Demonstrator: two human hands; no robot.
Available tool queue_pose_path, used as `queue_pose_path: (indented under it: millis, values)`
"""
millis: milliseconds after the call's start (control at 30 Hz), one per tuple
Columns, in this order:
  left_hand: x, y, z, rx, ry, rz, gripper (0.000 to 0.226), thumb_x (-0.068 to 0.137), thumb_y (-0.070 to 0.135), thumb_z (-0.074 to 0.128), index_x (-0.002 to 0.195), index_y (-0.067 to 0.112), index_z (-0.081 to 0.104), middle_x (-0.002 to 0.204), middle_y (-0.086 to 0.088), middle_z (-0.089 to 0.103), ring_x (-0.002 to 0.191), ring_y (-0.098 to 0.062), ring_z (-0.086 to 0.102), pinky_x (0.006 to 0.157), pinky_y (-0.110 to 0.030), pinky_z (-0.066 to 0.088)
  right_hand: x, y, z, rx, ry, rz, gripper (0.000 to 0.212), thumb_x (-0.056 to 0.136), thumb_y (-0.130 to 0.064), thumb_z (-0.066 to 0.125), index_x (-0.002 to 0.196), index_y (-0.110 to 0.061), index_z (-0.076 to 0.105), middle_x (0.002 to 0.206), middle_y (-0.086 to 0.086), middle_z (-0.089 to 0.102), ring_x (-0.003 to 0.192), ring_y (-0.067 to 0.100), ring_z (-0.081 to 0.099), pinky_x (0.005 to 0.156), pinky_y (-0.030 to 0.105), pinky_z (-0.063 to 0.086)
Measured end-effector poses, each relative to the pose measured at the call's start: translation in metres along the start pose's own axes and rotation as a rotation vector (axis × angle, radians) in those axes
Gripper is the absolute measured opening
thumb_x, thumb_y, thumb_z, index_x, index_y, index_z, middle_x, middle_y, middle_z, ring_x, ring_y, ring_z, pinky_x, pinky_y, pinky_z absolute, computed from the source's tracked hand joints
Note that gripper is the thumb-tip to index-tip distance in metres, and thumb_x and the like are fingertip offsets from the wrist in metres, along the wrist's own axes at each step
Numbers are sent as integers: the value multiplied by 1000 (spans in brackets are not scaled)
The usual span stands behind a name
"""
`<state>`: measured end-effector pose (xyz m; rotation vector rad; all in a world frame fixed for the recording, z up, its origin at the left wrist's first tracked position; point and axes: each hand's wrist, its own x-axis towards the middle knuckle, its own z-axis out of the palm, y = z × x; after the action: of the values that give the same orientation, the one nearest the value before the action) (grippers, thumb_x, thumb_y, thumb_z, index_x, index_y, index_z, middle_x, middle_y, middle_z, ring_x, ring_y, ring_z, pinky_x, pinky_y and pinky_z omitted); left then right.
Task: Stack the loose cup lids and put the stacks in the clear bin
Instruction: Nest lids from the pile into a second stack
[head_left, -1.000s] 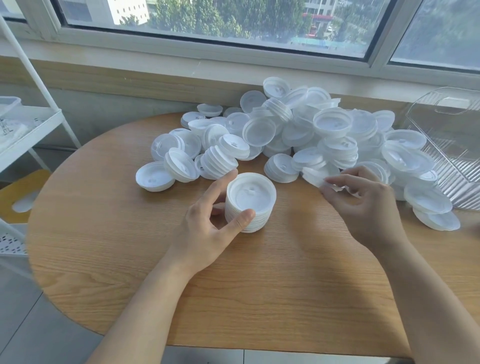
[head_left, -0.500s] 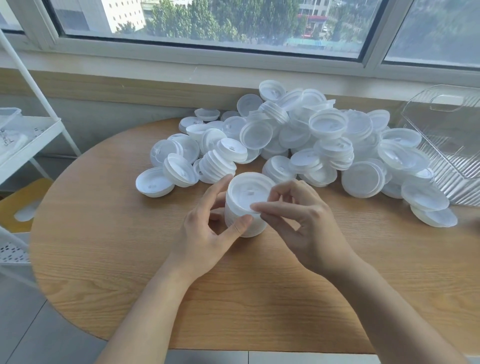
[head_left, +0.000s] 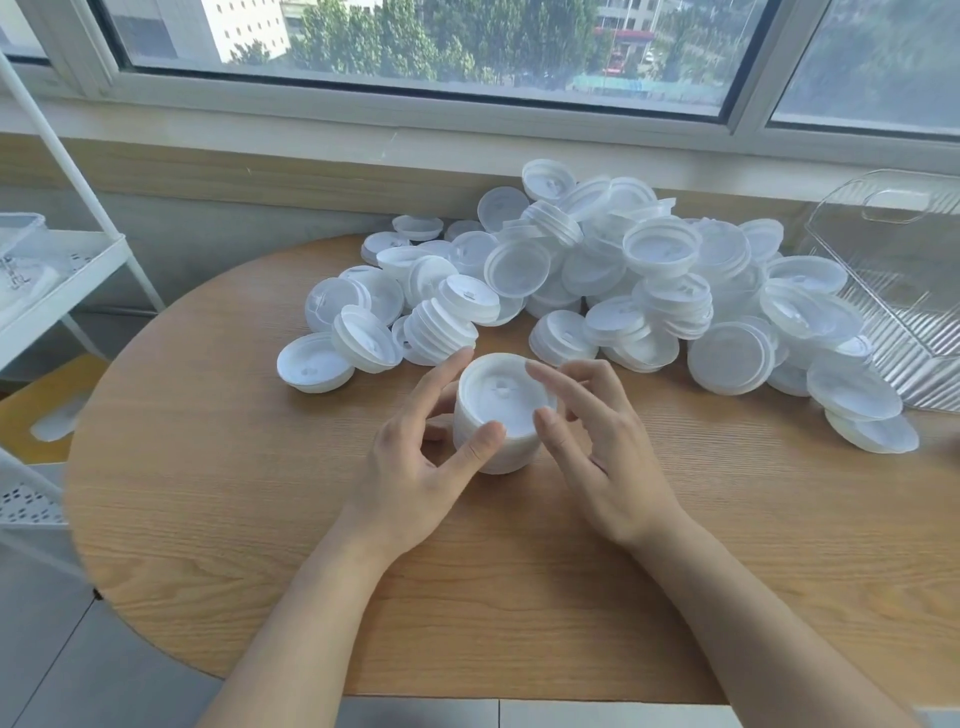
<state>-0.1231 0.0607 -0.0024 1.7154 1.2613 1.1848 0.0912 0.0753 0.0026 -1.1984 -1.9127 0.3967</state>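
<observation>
Left hand (head_left: 415, 462) grips the lid stack (head_left: 501, 415) thumb-and-finger at near-centre of the table (head_left: 208, 519), bracing it. Right hand (head_left: 597, 441) is open, fingers on the rim, probably squaring it. Loose lids (head_left: 597, 275) piled far; clear bin (head_left: 904, 291) far right within reach.

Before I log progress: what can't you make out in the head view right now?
- Lid count in the stack: left hand and right hand cover its sides.
- Clear bin: cut by the right edge, contents unclear.
- Lids deep in the pile: overlapped, uncountable.
</observation>
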Motion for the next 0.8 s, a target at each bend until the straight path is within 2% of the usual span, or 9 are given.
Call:
queue_pose_path:
  millis: [100,267,433,800]
  values:
    - [1,-1,-1,6,-2,-8,71,85,72,66,150,55,43,132,31,64,120,-6,66,107,-40,53,1,2,3,42,12,14,59,103,-47,53,155,-19,48,118,-8,51,96,19,53,90,22,43]
    - [1,-2,-1,18,1,-10,71,84,72,66,149,56,43,135,28,63,116,-2,67,105,-38,54,2,4,6,49,0,75,58,101,-53,52,150,-22,55,117,-16,50,96,16,54,91,15,40]
    - [1,-5,-1,24,9,6,74,86,71,67,152,53,40,147,26,56,131,-2,58,108,-38,52,0,4,12,95,-73,105,59,102,-53,53,154,-27,50,114,-19,49,97,18,53,88,15,40]
    - [0,-8,-4,30,21,7,83,82,71,73,154,49,39,144,26,57,132,-5,57,108,-42,52,1,1,17,118,-78,90,60,103,-54,50,157,-29,46,112,-19,49,96,21,53,88,15,40]
